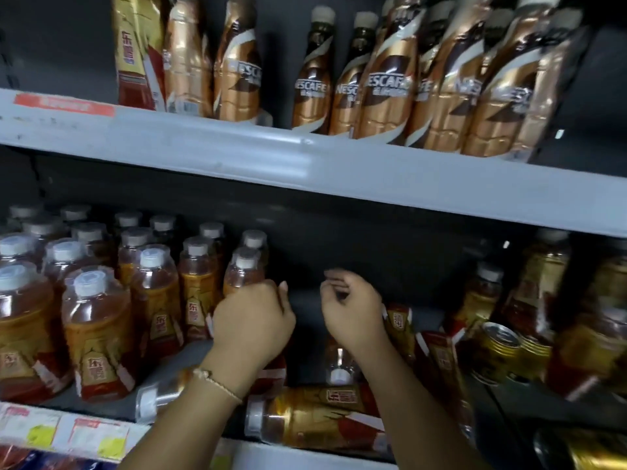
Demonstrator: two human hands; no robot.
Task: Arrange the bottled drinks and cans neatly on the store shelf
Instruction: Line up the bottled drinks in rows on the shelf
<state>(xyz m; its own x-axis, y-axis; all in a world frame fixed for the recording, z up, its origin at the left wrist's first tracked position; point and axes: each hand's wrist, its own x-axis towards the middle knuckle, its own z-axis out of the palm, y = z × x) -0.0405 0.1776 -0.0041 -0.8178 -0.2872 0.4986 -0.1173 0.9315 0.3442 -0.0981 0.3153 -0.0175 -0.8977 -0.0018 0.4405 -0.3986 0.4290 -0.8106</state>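
Your left hand [252, 320] is wrapped round the end upright bottle [242, 273] at the right of the standing rows on the lower shelf [203, 351]; your right hand [353, 310] hangs just beside it w/ fingers loosely curled, holding nothing. Fallen bottles [315, 418] lie on their sides at the shelf front under your wrists, cans [502, 347] tipped over further right. Bottles look full so prob heavy-ish, smooth shrink labels likely slippery: grab mid-body w/ full wrap, not by the cap.
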